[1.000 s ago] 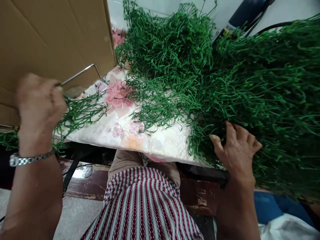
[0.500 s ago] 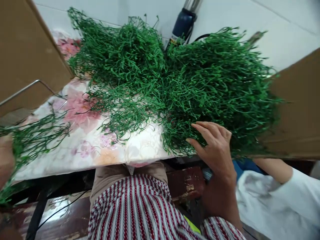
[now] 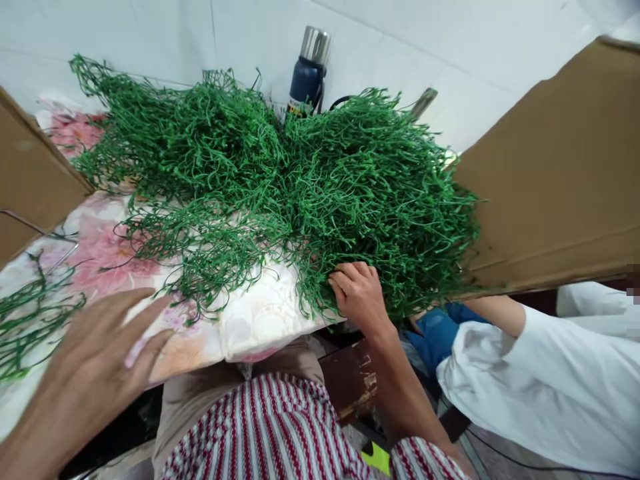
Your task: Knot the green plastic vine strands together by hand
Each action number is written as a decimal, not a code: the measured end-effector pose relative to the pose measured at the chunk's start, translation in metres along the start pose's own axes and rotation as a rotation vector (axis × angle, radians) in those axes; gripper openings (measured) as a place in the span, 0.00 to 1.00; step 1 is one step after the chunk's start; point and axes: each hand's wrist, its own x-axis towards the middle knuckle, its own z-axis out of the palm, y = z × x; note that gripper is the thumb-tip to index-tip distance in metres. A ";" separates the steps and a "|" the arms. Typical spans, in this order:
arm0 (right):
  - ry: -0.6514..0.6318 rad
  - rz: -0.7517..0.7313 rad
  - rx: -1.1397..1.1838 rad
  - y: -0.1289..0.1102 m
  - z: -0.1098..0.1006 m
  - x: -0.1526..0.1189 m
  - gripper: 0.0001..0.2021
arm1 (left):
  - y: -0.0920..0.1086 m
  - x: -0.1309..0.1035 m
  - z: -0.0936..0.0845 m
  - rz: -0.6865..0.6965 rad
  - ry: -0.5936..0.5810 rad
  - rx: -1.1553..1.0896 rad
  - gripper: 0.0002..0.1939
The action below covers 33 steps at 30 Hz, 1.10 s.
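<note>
A large heap of thin green artificial stems (image 3: 350,180) covers the back and middle of the table with its flowered cloth (image 3: 260,327). At the heap's front edge, my right hand (image 3: 357,290) has its fingers curled against the stems, and what lies between them is too small to make out. My left hand (image 3: 105,347) hovers over the cloth at the left with its fingers spread and nothing in them. Beyond it, at the left edge, lies a smaller bunch of green stems (image 3: 30,320).
Cardboard panels stand at the left (image 3: 35,173) and right (image 3: 555,173). A dark blue flask (image 3: 306,80) is behind the heap. A bent metal wire (image 3: 30,223) sticks out at the left. A person in a white sleeve (image 3: 545,387) sits at the right.
My left hand has let go of the small bunch and moved right over the cloth. The fingers of my right hand have closed at the heap's edge. The view has shifted to the right.
</note>
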 end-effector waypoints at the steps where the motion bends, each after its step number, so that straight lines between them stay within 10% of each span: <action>1: -0.001 0.011 -0.023 0.003 0.001 -0.001 0.10 | 0.022 0.026 -0.001 0.057 -0.038 0.088 0.27; 5: -0.011 0.011 -0.036 0.014 0.003 -0.003 0.11 | 0.058 0.066 0.004 0.171 -0.100 0.286 0.19; 15: 0.115 -0.040 0.141 -0.009 -0.023 -0.011 0.10 | 0.051 0.047 0.013 0.159 -0.044 0.195 0.15; 21: -0.097 -0.218 0.090 -0.025 0.003 -0.001 0.13 | 0.063 0.060 0.015 0.152 -0.024 0.322 0.18; 33: 0.071 -0.253 0.094 -0.011 0.019 0.007 0.12 | 0.072 0.077 0.024 -0.038 -0.117 0.171 0.18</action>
